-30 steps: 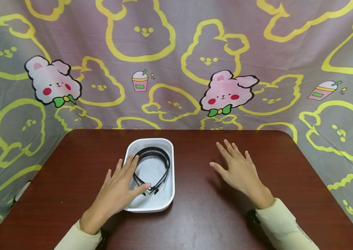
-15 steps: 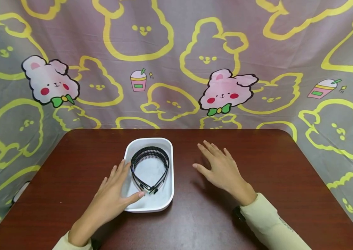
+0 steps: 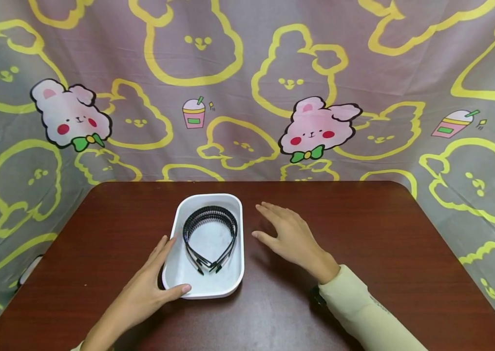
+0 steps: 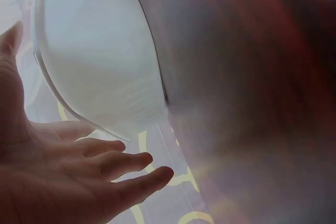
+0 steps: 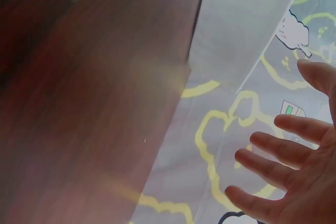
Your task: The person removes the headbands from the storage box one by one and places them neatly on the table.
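Note:
A white rectangular tub (image 3: 210, 291) with rounded corners stands on the table, left of its middle. Several black toothed headbands (image 3: 210, 210) lie nested in it, their tips crossing at the near end. My left hand (image 3: 144, 287) is at the tub's left side, thumb over the near left corner and fingers along the left wall; in the left wrist view the fingers (image 4: 139, 184) are spread and nearly straight beside the wall. To the right of the tub, my right hand (image 3: 293, 239) hovers apart from it, its fingers (image 5: 268, 169) extended and holding nothing.
The dark red-brown wooden table (image 3: 388, 234) has rounded far corners. Behind it and at both sides hangs a grey-pink curtain (image 3: 238, 97) printed with yellow outlines and cartoon rabbits.
My left hand has drawn back from above the headbands to the tub's left side, moving left and nearer. My right hand has moved left toward the tub. The tub stays in place.

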### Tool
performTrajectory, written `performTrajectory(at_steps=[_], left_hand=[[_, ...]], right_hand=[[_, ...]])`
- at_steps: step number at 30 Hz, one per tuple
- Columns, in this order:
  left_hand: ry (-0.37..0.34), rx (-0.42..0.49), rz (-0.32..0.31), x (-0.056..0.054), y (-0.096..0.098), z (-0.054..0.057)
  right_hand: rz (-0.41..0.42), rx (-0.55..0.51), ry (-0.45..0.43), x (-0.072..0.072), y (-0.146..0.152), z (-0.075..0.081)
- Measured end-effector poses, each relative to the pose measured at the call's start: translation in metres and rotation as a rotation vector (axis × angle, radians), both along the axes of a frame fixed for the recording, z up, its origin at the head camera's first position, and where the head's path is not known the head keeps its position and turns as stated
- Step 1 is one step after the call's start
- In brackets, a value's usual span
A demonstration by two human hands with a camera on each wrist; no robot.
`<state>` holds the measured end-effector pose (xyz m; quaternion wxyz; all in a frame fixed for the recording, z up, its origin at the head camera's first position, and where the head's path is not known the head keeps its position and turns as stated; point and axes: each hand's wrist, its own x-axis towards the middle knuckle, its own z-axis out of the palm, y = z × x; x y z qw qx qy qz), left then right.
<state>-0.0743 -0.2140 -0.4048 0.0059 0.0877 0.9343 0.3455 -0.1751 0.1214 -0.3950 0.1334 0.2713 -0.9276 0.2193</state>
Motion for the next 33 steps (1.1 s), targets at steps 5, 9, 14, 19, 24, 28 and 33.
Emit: performTrajectory(at_steps=[5,9,14,19,24,28,33], left_hand=[[-0.023,0.048,-0.015,0.003,-0.005,-0.004],[-0.058,0.082,-0.015,0.006,-0.007,-0.004],[-0.146,0.116,0.009,0.007,-0.006,-0.002],[-0.187,0.142,0.017,0.007,-0.005,-0.001],[-0.19,0.152,0.012,0.007,-0.005,-0.001],[-0.186,0.15,0.009,0.006,-0.005,-0.001],[-0.169,0.139,-0.005,0.006,-0.005,-0.003]], right_hand=[[0.053,-0.044,0.002,-0.006,-0.009,0.0],[0.084,-0.086,-0.03,-0.008,-0.019,0.001],[0.106,-0.133,-0.082,-0.01,-0.031,0.004],[0.13,-0.164,-0.121,-0.014,-0.043,0.006],[0.178,-0.194,-0.131,-0.021,-0.053,0.007],[0.224,-0.234,-0.137,-0.027,-0.059,0.006],[0.248,-0.235,-0.121,-0.034,-0.065,0.004]])
